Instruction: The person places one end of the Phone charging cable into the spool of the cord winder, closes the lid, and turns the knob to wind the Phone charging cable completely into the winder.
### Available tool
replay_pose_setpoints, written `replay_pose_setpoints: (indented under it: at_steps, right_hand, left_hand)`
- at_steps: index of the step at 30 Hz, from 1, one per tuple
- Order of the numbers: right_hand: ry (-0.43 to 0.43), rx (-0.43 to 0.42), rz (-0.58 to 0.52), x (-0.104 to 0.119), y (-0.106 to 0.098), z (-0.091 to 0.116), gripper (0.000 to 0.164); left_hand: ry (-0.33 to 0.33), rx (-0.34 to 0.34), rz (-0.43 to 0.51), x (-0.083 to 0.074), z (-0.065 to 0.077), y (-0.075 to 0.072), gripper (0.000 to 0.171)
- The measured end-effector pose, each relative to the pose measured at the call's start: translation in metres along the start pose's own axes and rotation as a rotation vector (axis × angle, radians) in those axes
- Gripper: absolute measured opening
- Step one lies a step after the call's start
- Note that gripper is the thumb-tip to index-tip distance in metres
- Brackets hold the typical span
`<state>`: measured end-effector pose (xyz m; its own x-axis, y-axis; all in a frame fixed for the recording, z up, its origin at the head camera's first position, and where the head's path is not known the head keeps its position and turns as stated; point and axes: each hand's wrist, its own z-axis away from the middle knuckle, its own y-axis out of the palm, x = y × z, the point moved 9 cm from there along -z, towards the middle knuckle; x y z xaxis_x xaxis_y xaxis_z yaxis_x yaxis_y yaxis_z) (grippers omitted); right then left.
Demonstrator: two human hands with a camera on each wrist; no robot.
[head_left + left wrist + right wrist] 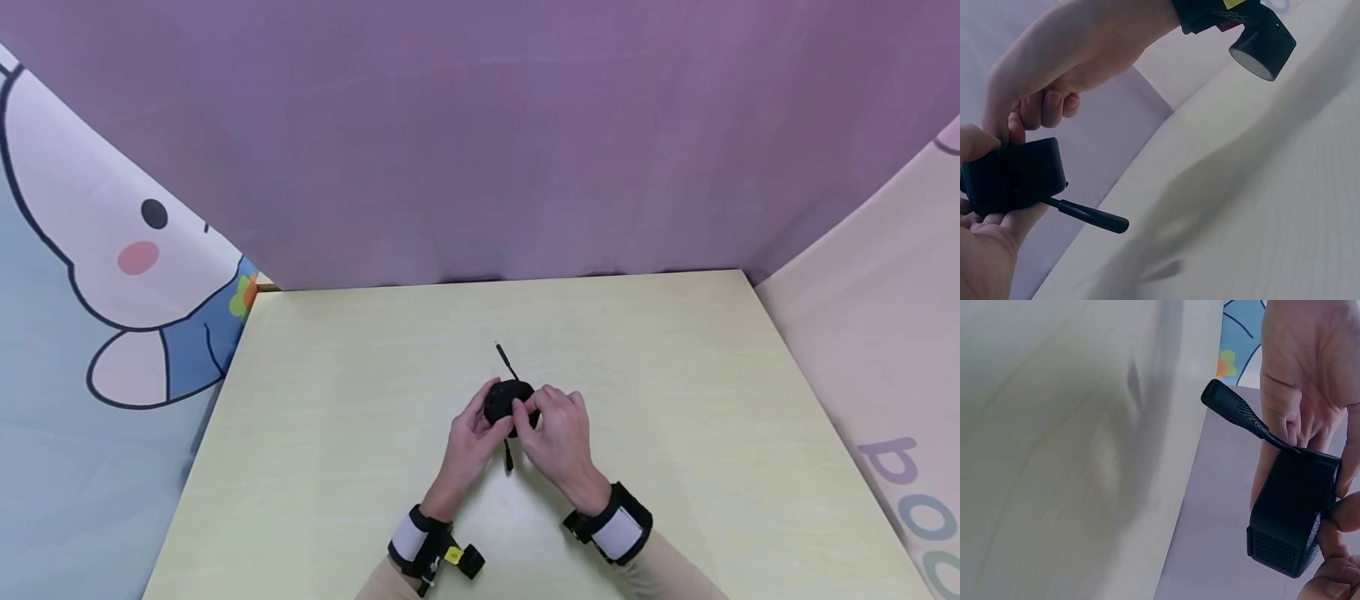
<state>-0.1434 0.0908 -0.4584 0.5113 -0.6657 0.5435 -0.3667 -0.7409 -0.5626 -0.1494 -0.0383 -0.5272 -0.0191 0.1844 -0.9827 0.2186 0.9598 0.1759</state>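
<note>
A small black rounded case (501, 402), thick-walled, is held up over the table between both hands. Two short black cable ends stick out of it: a far one (503, 356) pointing away and a near one (509, 458) pointing toward the person. My left hand (467, 446) grips the case from the left, its fingers under and behind it in the left wrist view. With thumb and forefinger, my right hand (561, 437) pinches the case's right edge, its other fingers curled. In the right wrist view, a ribbed cable sleeve (1235, 409) juts from the case beside a textured patch (1275, 551).
The pale wooden table (360, 358) spreads out below the hands. A purple cloth wall (480, 142) stands behind it, with printed cloth panels at left (135, 275) and right (862, 333). Each wrist wears a black strap, the left one (427, 542) carrying a small camera.
</note>
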Motion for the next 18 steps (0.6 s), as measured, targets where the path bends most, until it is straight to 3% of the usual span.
replay_pose_setpoints:
  at_steps: [18]
  right_hand:
    - [0.05, -0.024, -0.059, -0.0052, 0.0018, 0.0025, 0.023]
  left_hand:
    - [-0.002, -0.025, 0.008, 0.0008, 0.0001, 0.002, 0.065]
